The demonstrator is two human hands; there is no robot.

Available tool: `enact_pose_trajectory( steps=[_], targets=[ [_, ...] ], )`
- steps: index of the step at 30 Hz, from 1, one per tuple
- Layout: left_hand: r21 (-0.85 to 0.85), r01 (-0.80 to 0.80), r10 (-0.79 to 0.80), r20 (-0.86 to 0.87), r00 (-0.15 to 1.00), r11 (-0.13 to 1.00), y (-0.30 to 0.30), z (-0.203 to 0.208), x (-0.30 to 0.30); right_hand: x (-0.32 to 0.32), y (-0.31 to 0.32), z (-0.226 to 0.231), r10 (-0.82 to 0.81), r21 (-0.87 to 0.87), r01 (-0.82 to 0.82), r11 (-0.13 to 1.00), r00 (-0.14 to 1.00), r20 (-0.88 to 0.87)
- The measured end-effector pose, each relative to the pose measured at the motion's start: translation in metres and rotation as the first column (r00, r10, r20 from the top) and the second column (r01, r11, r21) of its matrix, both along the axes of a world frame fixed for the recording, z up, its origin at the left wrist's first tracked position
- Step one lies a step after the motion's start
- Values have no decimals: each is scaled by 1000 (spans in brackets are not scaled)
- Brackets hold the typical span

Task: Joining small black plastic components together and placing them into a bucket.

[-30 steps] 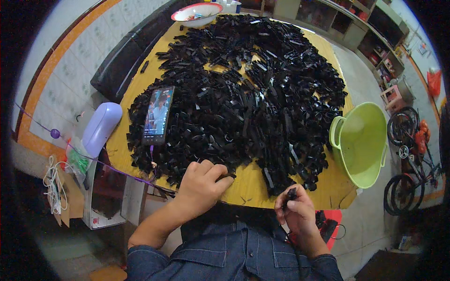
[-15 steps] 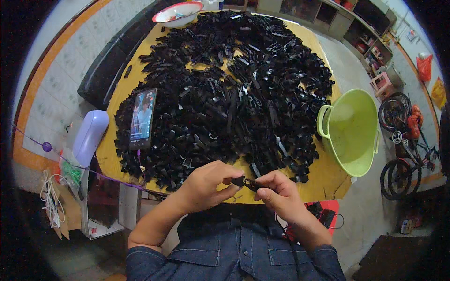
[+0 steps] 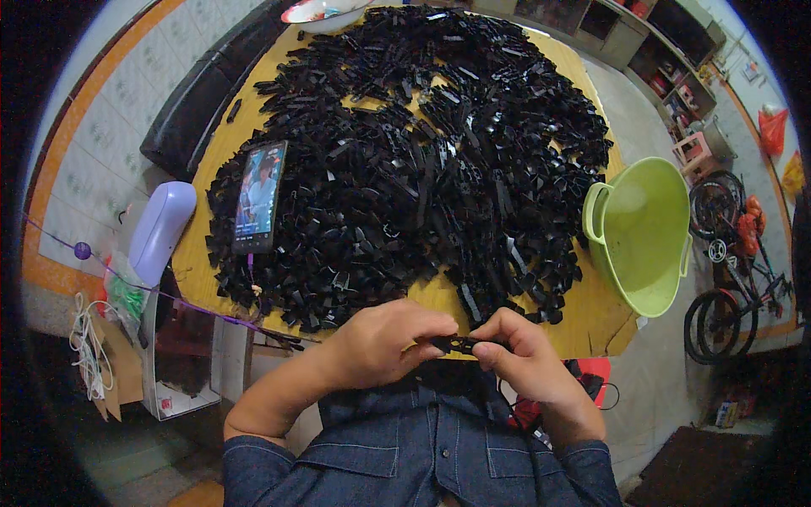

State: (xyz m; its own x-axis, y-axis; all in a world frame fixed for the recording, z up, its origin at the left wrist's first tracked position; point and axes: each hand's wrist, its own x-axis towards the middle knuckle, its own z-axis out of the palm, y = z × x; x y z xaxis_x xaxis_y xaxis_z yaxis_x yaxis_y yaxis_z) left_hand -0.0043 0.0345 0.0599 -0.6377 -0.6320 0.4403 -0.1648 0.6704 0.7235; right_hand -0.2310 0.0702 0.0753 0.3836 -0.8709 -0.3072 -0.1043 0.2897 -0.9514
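At the table's near edge, my left hand [image 3: 384, 340] pinches a small dark black plastic piece [image 3: 442, 344] between thumb and fingers. My right hand [image 3: 522, 353] grips a slim black plastic part with openings in it [image 3: 462, 345]. The two parts meet end to end between my fingertips; whether they are locked together cannot be made out. Just beyond my hands spreads a big heap of black plastic parts [image 3: 363, 194], with short curved pieces at the near left and longer slim ones farther back and through the middle.
A phone [image 3: 260, 198] with a lit screen leans on the heap, its purple cable trailing left. At the table's right edge stands a green basin [image 3: 644, 241]. A purple case [image 3: 163, 230] is at the left, a red-rimmed bowl [image 3: 325, 19] at the far edge. Bicycles [image 3: 731, 262] stand right.
Both hands have shifted slightly right, and the two black parts now lie in a straighter line, pressed closer together. The whole view has tilted a little.
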Motion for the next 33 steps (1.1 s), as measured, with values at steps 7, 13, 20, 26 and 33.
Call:
enact_pose_trajectory(
  steps=[7, 13, 20, 26, 33],
  targets=[
    [437, 162, -79, -204, 976, 885, 8, -6, -2, 10, 14, -14, 78, -102, -94, 990, 986, -145],
    [779, 509, 110, -579, 808, 365, 32, -18, -30, 35, 26, -16, 194, -368, -276, 888, 951, -242],
    [727, 406, 173, -578, 798, 555, 25, -17, -32, 31, 23, -11, 108, -467, -295, 833, 916, -386],
    [-51, -492, 494, 64, 867, 869, -15, 14, 14, -14, -28, -5, -327, -718, -537, 443, 649, -687],
    [-448, -357, 542, 407, 735, 820, -4, 1, 16, -12, -45, -8, -340, -606, -727, 322, 509, -791]
  ],
)
